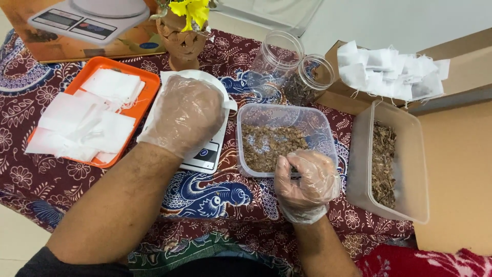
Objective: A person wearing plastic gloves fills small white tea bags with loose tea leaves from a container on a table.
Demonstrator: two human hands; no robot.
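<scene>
Over the herb tub (307, 120), the right hand (306, 178) pinches dried herbs (264, 146); left hand (185, 114) grip unclear.

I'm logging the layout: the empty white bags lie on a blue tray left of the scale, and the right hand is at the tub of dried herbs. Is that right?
Not quite: the tray is orange, not blue, as the head view shows. The rest holds: the white bags lie on it, left of the scale, and the gloved right hand is at the tub of dried herbs.
</scene>
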